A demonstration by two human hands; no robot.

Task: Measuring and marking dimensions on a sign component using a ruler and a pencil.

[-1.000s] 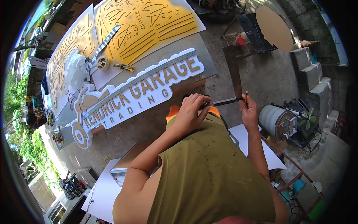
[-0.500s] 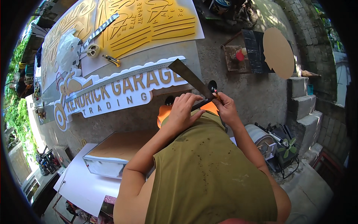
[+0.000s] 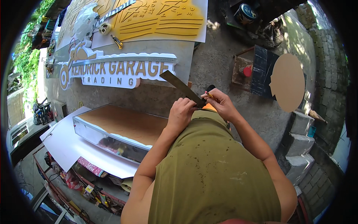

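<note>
In front of my waist, a try square (image 3: 179,84) with a wide flat metal blade points up and to the left. My left hand (image 3: 181,113) has its fingers curled round the dark handle end of the square. My right hand (image 3: 220,103) is closed beside it, pinching a thin yellow-orange pencil (image 3: 210,95); whether it also grips the square is hard to see. Beyond the blade's tip lies a white and brown cut-out sign (image 3: 112,81) with raised letters and a motorcycle shape. A long metal ruler (image 3: 145,59) rests across the sign's upper part.
Farther off, a yellow-sprayed stencil sheet (image 3: 156,28), a cutter knife (image 3: 117,42), a tape roll (image 3: 104,27) and a plastic bag (image 3: 85,21) lie on the table. A brown-topped box (image 3: 123,121) stands at left. Right are a brown oval board (image 3: 288,82) and concrete steps (image 3: 300,143).
My view has shifted, so the sign appears higher and more of the box shows. The square has dropped closer to my waist, and my hands have come nearer its handle end.
</note>
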